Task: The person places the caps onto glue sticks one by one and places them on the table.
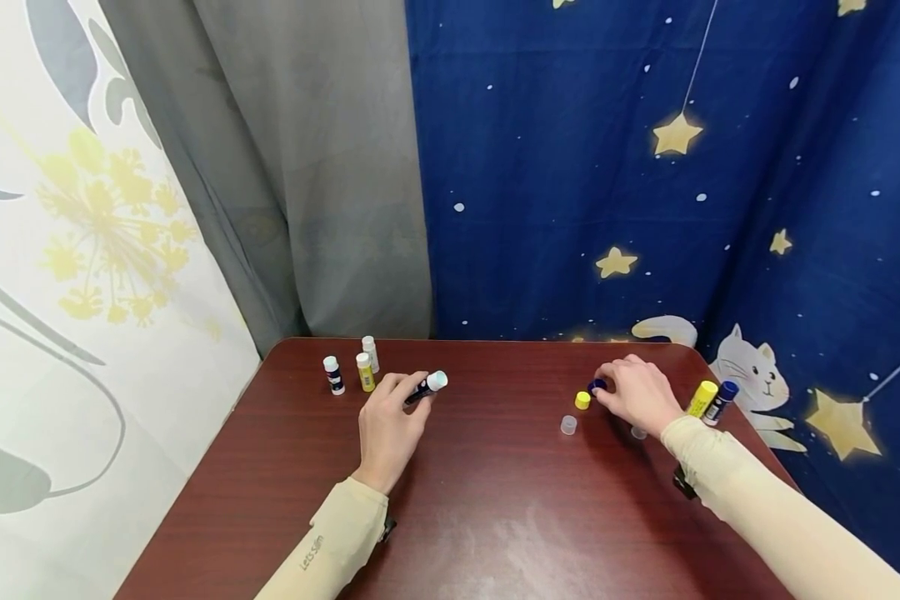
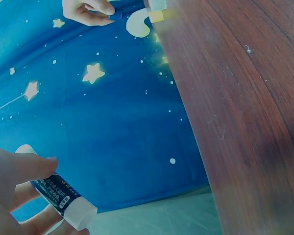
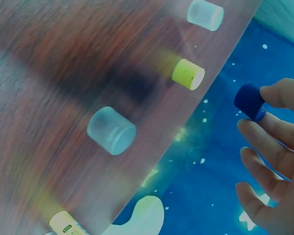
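Note:
My left hand [image 1: 392, 427] grips a dark blue glue stick [image 1: 420, 392] with a whitish end, tilted above the table; the left wrist view shows the fingers and thumb round the stick [image 2: 59, 195]. At the right, my right hand [image 1: 636, 392] pinches a dark blue cap [image 1: 597, 387] between thumb and index finger. In the right wrist view the blue cap [image 3: 250, 101] is held by the fingertips, the other fingers spread. Close by lie a yellow cap [image 1: 582, 401] and a clear cap [image 1: 568, 425]; another clear cap [image 1: 639, 432] is partly behind the right wrist.
Back left on the table [image 1: 480, 500] stand a dark blue glue stick [image 1: 333, 376], a yellow one [image 1: 365, 372] and a white one [image 1: 371, 354]. Near the right edge, a yellow tube [image 1: 702, 399] and a blue tube [image 1: 721, 403] stand beside the right sleeve. Curtains hang behind.

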A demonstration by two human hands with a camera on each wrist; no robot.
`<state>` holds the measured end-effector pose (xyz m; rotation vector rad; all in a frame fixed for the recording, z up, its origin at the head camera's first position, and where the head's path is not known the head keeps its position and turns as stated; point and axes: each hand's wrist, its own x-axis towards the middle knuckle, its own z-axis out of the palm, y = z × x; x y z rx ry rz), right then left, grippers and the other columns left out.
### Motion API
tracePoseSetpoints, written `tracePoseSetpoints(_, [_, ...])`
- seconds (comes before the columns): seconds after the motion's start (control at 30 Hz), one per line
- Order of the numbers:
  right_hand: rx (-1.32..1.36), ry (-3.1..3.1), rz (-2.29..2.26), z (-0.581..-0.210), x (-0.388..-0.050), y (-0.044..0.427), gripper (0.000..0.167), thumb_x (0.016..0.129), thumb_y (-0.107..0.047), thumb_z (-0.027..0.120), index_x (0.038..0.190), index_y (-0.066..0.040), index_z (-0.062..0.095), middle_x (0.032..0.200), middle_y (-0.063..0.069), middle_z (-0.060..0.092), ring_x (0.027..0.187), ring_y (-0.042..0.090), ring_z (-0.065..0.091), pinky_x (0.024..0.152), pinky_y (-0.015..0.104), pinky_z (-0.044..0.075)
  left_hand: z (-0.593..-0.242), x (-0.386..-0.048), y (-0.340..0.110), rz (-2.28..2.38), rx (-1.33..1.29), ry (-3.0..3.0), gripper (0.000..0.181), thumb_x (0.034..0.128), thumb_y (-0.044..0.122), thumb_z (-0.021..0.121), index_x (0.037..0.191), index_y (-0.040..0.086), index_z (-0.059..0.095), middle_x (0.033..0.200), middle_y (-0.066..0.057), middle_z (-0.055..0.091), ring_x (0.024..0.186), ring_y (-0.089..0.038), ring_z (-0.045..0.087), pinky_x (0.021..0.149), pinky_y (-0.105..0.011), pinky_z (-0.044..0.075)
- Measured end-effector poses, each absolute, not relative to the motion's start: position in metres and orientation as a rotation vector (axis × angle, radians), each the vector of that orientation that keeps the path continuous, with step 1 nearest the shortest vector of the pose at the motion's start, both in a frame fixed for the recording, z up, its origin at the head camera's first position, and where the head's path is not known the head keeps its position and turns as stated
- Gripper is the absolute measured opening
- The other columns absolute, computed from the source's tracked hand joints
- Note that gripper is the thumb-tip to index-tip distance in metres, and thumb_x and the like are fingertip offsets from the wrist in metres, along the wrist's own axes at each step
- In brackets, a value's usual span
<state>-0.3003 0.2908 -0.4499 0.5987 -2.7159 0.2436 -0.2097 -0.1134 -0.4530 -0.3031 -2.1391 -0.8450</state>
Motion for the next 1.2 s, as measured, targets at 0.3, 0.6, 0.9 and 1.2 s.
tracePoseSetpoints(0.3, [0.558, -2.716, 0.311, -0.442, -0.299, 0.281, 0.024, 0.087, -0.027, 0.077, 0.106, -0.013, 0.076, 0.093, 0.002, 0.073, 0.089, 0.023, 0.057, 0.078, 0.046, 0.05, -0.455, -0.214, -0.112, -0.822, -0.307, -2.137, 0.032, 0.086, 0.021, 0.082, 0.116, 0.015, 0.076, 0.098, 0.001, 0.064, 0.082, -0.014, 0.062, 0.065, -0.038, 0.053])
tracePoseSetpoints(0.6, [0.594, -2.639, 0.374, -0.435, -0.296, 0.268, 0.027, 0.087, -0.026, 0.076, 0.112, -0.017, 0.076, 0.103, 0.002, 0.074, 0.097, 0.023, 0.058, 0.08, 0.046, 0.053, -0.453, -0.215, -0.111, -0.796, -0.315, -2.131, 0.034, 0.085, 0.02, 0.083, 0.118, 0.017, 0.075, 0.098, 0.002, 0.064, 0.082, -0.014, 0.061, 0.066, -0.038, 0.053])
tracePoseSetpoints(0.9, [0.661, -2.582, 0.411, -0.433, -0.293, 0.253, 0.022, 0.088, -0.027, 0.076, 0.11, -0.02, 0.077, 0.102, -0.001, 0.075, 0.094, 0.02, 0.058, 0.075, 0.042, 0.054, -0.452, -0.215, -0.11, -0.757, -0.34, -2.111, 0.039, 0.0813, 0.016, 0.086, 0.119, 0.014, 0.075, 0.099, -0.001, 0.07, 0.088, -0.018, 0.066, 0.072, -0.041, 0.055])
tracePoseSetpoints(1.2, [0.693, -2.54, 0.46, -0.424, -0.287, 0.235, 0.021, 0.089, -0.029, 0.075, 0.109, -0.023, 0.076, 0.104, -0.002, 0.074, 0.097, 0.02, 0.058, 0.077, 0.043, 0.054, -0.451, -0.215, -0.109, -0.775, -0.341, -2.118, 0.038, 0.08, 0.014, 0.087, 0.116, 0.01, 0.076, 0.102, -0.001, 0.07, 0.09, -0.018, 0.066, 0.076, -0.04, 0.056])
